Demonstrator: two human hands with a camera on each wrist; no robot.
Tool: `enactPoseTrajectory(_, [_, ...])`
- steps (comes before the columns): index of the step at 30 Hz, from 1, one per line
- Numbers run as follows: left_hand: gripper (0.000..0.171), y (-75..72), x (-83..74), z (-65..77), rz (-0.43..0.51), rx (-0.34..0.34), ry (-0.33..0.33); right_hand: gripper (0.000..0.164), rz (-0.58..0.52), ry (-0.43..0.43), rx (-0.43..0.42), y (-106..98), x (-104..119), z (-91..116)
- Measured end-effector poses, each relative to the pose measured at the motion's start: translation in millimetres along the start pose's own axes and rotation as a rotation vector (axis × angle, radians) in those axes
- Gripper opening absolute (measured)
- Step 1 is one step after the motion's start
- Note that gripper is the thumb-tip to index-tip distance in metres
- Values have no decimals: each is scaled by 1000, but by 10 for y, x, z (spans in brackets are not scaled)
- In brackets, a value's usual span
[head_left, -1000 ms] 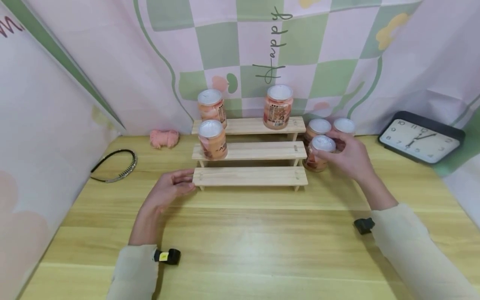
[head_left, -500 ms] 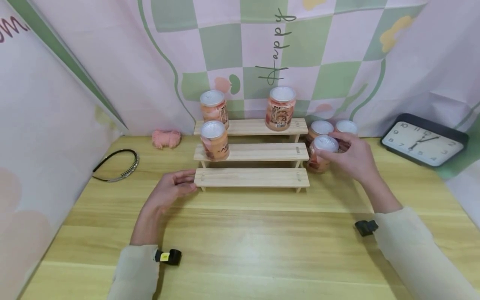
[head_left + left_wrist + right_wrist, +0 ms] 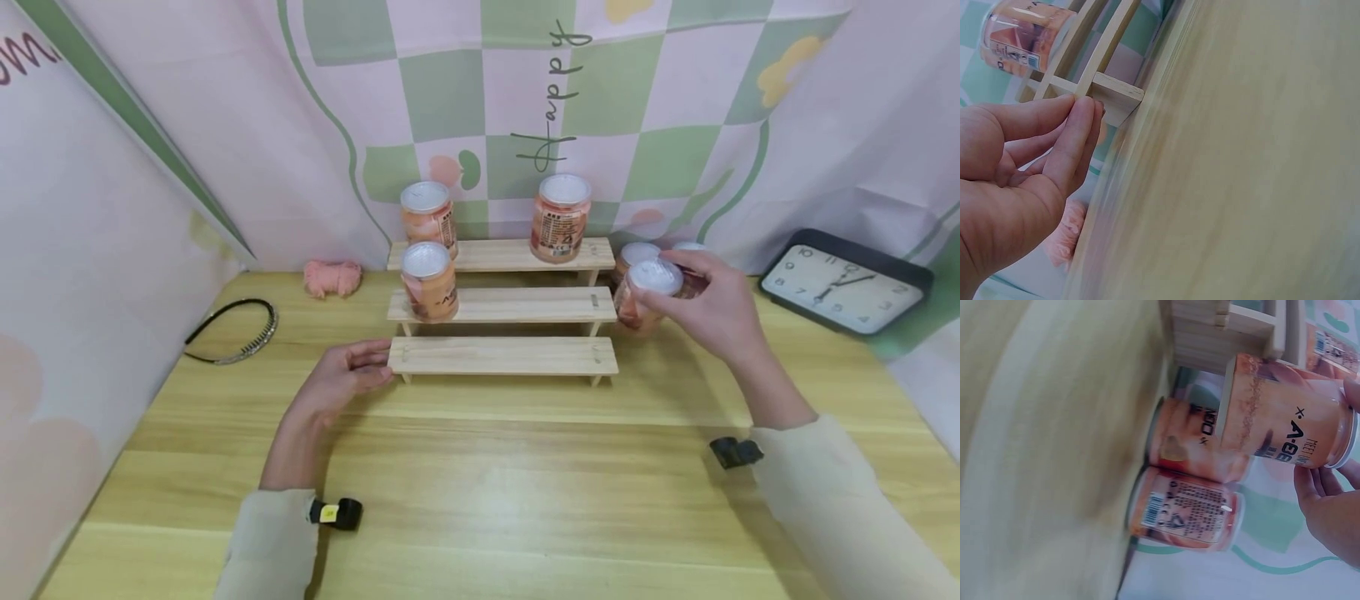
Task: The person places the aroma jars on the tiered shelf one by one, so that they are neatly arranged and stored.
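Observation:
My right hand grips a peach-coloured can with a silver lid, fingers and thumb round its upper part. In the right wrist view this can is raised off the table, while two similar cans stand behind it, one of them showing its barcode. At the left end of a three-step wooden shelf, my left hand pinches the lowest board between thumb and fingers. One can stands on the middle step's left end. The top step bears a can at left and another right of centre.
A black-framed clock leans at the right rear. On the left side of the table lie a pink yarn bundle and a black headband. A patterned curtain hangs right behind the shelf.
The can in my right hand has risen from beside the shelf, overlapping the rear cans more. My left hand has stayed at the lowest board.

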State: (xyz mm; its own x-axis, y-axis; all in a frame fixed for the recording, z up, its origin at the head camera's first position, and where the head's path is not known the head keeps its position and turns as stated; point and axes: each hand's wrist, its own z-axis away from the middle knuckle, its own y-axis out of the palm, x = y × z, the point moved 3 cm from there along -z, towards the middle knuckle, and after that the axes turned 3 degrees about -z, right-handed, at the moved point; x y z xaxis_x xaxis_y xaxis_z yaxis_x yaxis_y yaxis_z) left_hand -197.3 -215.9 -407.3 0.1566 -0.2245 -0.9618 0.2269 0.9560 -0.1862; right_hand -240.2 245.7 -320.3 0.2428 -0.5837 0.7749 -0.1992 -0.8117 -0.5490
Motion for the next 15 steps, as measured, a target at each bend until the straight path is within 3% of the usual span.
enactPoseTrajectory(15, [52,-9,9,-2,5,6,10,56,12,-65,-37,-89,225,-39])
